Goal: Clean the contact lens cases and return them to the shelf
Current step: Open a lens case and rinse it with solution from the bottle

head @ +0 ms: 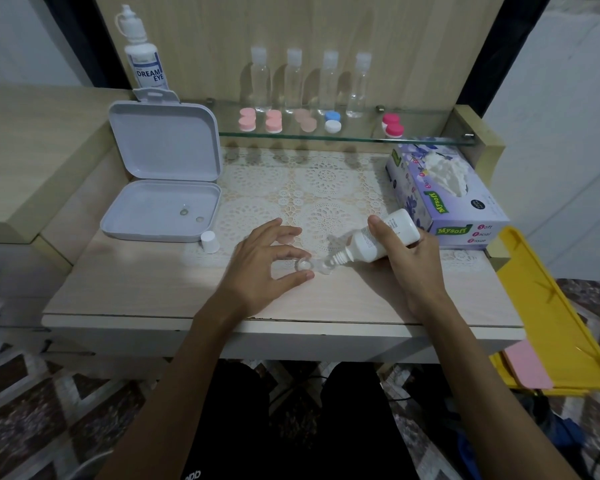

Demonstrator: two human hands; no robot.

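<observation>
A clear, uncapped contact lens case [314,265] lies on the tabletop near the front. My left hand [264,268] pinches its left cup between thumb and forefinger. My right hand [407,261] grips a white solution bottle [381,239], tipped with its nozzle over the case's right cup. The bottle's white cap [210,241] stands to the left. On the glass shelf [347,137] sit several capped lens cases: pink [247,120], salmon [273,121], beige [306,120], blue and white [333,121], and magenta [392,125].
An open grey box [160,188] at the left holds two small lenses. A Dream Eye bottle [142,53] stands behind it. Several clear bottles [310,81] line the shelf back. A tissue box [444,192] sits at the right, a yellow tray [551,313] beyond the table edge.
</observation>
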